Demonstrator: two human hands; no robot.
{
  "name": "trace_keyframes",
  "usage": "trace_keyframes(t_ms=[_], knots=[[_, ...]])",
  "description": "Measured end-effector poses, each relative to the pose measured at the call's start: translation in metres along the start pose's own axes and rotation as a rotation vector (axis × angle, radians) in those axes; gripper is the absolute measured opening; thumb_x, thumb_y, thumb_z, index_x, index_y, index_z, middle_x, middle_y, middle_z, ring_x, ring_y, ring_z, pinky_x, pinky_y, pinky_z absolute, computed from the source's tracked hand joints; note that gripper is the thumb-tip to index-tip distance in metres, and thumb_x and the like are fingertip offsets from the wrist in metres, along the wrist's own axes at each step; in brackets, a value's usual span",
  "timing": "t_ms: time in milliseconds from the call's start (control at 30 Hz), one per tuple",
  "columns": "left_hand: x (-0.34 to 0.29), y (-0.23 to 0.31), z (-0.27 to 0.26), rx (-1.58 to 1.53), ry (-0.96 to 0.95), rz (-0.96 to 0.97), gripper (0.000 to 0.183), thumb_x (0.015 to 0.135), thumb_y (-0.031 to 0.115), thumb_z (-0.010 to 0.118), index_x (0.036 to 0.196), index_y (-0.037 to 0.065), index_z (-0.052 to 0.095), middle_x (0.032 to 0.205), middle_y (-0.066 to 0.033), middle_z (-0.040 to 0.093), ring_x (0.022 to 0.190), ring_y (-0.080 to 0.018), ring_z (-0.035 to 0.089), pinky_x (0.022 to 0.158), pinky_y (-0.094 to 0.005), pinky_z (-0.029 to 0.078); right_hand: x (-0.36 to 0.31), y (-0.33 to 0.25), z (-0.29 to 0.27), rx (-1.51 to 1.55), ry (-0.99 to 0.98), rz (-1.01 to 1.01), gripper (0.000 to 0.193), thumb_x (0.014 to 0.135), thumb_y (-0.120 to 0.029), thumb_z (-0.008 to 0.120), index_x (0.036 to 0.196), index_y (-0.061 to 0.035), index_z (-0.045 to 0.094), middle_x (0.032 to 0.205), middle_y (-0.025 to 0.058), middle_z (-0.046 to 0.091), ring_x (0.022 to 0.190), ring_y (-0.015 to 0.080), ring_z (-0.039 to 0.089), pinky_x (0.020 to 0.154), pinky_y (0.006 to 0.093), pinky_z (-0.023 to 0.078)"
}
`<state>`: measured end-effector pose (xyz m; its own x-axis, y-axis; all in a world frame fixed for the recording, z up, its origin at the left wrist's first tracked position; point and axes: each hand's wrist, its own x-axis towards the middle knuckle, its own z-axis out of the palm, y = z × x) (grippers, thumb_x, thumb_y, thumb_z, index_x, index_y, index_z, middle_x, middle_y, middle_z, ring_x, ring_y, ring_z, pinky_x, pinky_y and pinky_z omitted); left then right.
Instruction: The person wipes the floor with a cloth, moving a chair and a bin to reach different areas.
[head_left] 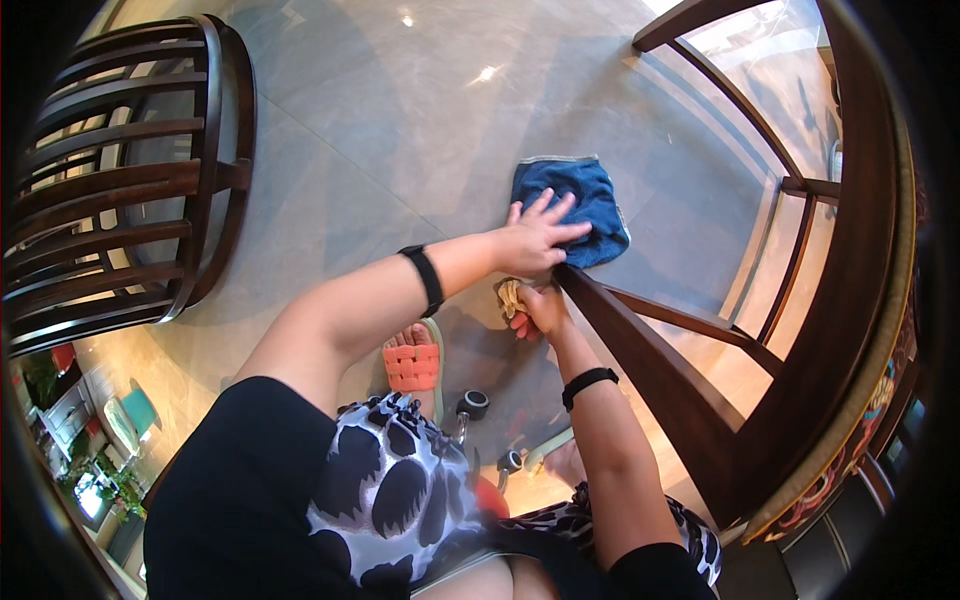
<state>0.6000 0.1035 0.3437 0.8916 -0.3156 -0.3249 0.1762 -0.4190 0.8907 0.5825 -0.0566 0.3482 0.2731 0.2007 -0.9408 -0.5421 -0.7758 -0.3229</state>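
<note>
Best press blue cloth (596, 208) evenly onto floor (385, 140) with open left hand (540, 238); hold tan bundle (510, 297) gripped in right hand (544, 308), clear of cloth's near edge.

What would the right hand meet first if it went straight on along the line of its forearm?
Most likely the heel of the left hand, which lies just ahead, spread on the blue cloth. Depth is unclear, so the right hand might slip past.

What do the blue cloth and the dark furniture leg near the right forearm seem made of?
Blue cloth: fabric, matte and soft-looking, shown by wrinkles and pale edging; fibre unclear.
Dark furniture leg: probably wood, stained or varnished, judging by brown tone and slight sheen.
</note>
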Motion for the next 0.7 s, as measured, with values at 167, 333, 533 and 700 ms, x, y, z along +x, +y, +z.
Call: trace_keyframes(t_ms=[167,333,533,700], knots=[[-0.068,-0.016,0.012,0.124,0.47,0.111,0.054,0.087,0.027,0.055,0.138,0.016,0.039,0.145,-0.0196,0.03,0.132,-0.0386,0.028,0.107,-0.0502,0.023,-0.005,0.007,0.006,0.213,-0.047,-0.027,0.035,0.089,-0.033,0.042,0.084,-0.0037,0.061,0.061,0.0071,0.061,0.043,0.0135,0.054,0.036,0.0228,0.041],[-0.115,-0.007,0.071,-0.393,0.339,-0.116,0.048,0.093,0.028,0.051,0.135,0.008,0.041,0.138,-0.0217,0.038,0.127,-0.0338,0.037,0.105,-0.0406,0.03,-0.017,0.009,0.044,0.596,-0.137,-0.099,0.03,0.093,-0.032,0.04,0.095,-0.0084,0.058,0.067,0.0044,0.058,0.048,0.0142,0.052,0.041,0.0264,0.043],[-0.102,0.002,0.071,-1.252,0.354,-0.297,0.025,0.096,0.017,0.045,0.117,0.006,0.054,0.091,0.0003,0.058,0.086,-0.0092,0.054,0.077,-0.0244,0.045,-0.056,-0.01,0.006,0.482,-0.386,-0.077,0.044,0.096,-0.044,0.036,0.11,-0.0066,0.055,0.098,0.0053,0.063,0.087,0.0173,0.061,0.062,0.0269,0.051],[-0.074,-0.038,0.022,-0.467,0.749,-0.334,0.012,0.091,0.012,0.045,0.092,0.007,0.056,0.088,-0.006,0.058,0.083,-0.018,0.056,0.076,-0.0313,0.045,-0.081,0.013,-0.084,-0.68,-0.285,-0.362,0.032,0.09,-0.025,0.057,0.112,-0.0018,0.057,0.097,0.0092,0.065,0.081,0.0149,0.062,0.068,0.0262,0.051]])
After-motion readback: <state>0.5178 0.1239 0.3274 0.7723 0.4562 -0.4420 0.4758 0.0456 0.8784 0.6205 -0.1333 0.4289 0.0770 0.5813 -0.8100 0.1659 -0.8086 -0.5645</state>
